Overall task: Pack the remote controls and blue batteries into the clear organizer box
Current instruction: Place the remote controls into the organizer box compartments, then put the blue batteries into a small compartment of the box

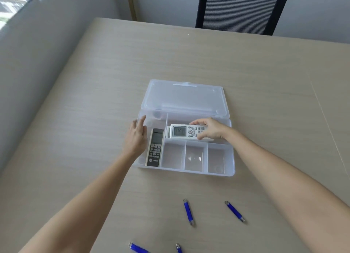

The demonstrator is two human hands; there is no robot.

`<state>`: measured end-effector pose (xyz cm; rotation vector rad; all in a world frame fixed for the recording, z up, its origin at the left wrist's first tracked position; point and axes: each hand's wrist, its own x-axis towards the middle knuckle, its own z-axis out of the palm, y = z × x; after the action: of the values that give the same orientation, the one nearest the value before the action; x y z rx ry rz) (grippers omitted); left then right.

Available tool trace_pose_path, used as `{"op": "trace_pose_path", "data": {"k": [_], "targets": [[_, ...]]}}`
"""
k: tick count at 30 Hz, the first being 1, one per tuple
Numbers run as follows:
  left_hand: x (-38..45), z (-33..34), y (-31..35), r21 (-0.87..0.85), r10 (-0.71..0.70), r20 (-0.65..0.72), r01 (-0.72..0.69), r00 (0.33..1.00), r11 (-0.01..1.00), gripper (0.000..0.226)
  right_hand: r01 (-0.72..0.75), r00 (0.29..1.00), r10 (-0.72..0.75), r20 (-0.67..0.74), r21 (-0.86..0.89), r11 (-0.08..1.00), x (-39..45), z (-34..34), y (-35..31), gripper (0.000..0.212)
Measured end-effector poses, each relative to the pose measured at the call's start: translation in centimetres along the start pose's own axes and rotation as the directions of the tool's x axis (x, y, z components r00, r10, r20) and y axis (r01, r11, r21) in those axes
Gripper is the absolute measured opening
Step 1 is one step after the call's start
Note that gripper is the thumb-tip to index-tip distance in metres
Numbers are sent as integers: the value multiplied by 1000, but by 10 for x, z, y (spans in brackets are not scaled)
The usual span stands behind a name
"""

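Step in hand: seating the white remote in the long rear compartment of the organizer box. The right hand pinches its button end; the left hand, fingers loosely apart, steadies the box's left wall. 1 dark remote already lies in the left compartment. Next, likely: release, then collect the 4 blue batteries on the table in front of the box.

Beige wood-grain table, striped mesh chair behind, grey walls, window upper left w/ daylight.
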<state>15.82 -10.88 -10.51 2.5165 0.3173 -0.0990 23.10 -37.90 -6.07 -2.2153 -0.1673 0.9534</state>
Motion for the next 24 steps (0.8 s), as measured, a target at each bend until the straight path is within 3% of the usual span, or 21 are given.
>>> {"op": "trace_pose_path", "data": {"k": [4, 8, 13, 15, 16, 18, 20, 21, 22, 24], "targets": [[2, 1, 0, -44, 10, -14, -11, 1000, 999, 44, -27, 1000, 28, -4, 116, 993, 6, 18, -2, 49], [3, 1, -3, -46, 26, 18, -25, 999, 999, 43, -2, 1000, 0, -25, -68, 998, 0, 21, -9, 48], [1, -8, -2, -21, -70, 165, 75, 984, 997, 48, 19, 988, -27, -151, -54, 998, -26, 26, -14, 50], [-15, -12, 6, 19, -54, 34, 53, 998, 998, 48, 68, 949, -89, -304, -79, 995, -44, 27, -14, 47], [-29, -13, 11, 40, 40, -74, -37, 996, 999, 46, 104, 902, -120, -415, -61, 993, -57, 27, -12, 44], [-64, -11, 22, 89, 373, -205, -363, 905, 928, 32, 176, 717, -139, -683, -16, 984, -87, 31, 1, 32], [-106, 1, 30, 93, 720, -71, -714, 690, 694, 18, 173, 473, -43, -880, 45, 984, -120, 45, 30, 23], [-127, 10, 32, 61, 817, 66, -819, 573, 570, 15, 134, 398, 36, -917, 97, 986, -135, 57, 48, 20], [-145, 22, 33, 30, 844, 214, -867, 492, 498, 18, 75, 386, 113, -916, 153, 985, -148, 72, 66, 18], [-171, 45, 32, 44, 750, 471, -862, 463, 505, 34, -94, 525, 232, -819, 215, 972, -166, 108, 101, 15]]}}
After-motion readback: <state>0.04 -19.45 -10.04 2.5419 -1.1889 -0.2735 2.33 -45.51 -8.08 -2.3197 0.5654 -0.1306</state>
